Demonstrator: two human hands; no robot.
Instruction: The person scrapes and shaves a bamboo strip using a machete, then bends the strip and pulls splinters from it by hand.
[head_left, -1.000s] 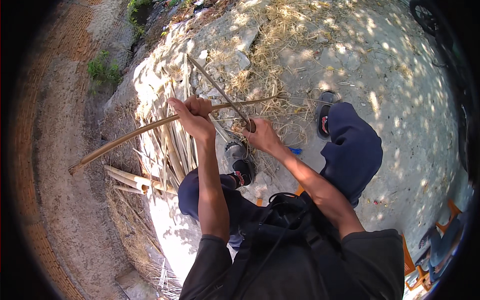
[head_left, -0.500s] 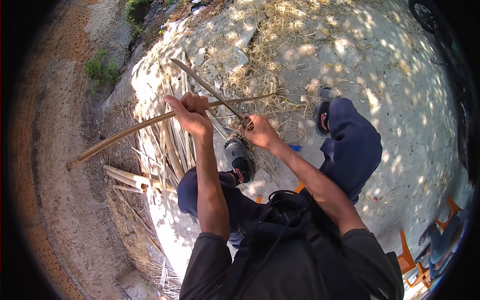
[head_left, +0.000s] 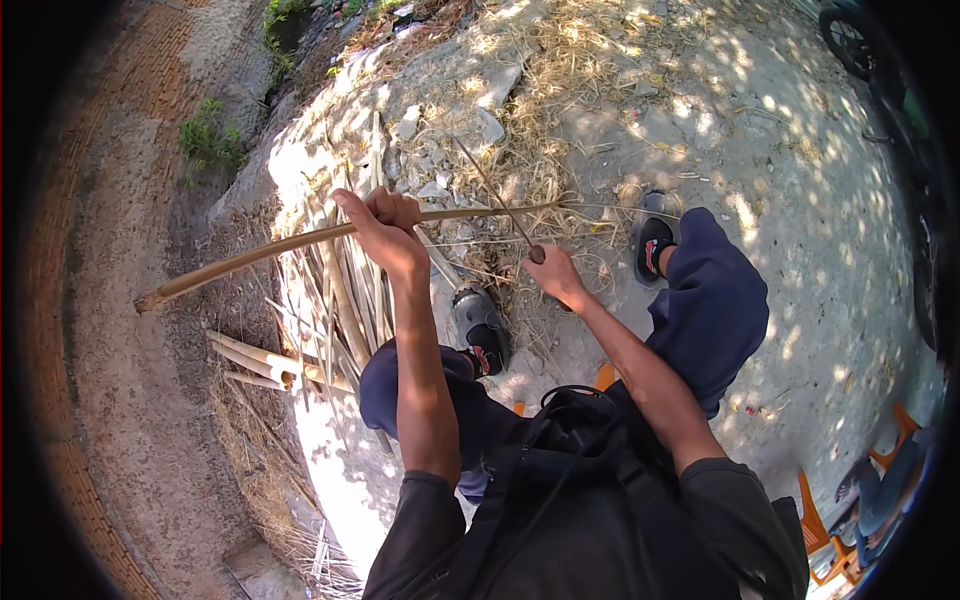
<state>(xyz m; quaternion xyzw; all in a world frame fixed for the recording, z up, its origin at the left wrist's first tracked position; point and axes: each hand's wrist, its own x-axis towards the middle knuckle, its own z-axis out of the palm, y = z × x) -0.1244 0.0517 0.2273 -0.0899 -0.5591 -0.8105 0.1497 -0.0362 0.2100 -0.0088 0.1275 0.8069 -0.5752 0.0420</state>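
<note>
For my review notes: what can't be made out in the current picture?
All in the head view:
Brown stalk: its gripped part is hidden by the left hand.
Knife: handle mostly covered by the right hand; cutting edge too thin to tell.
Other person, lower right: cut off by the dark rim.

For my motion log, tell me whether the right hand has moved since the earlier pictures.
Yes: the right hand has shifted rightward, judged against the grey stone ahead.
</note>
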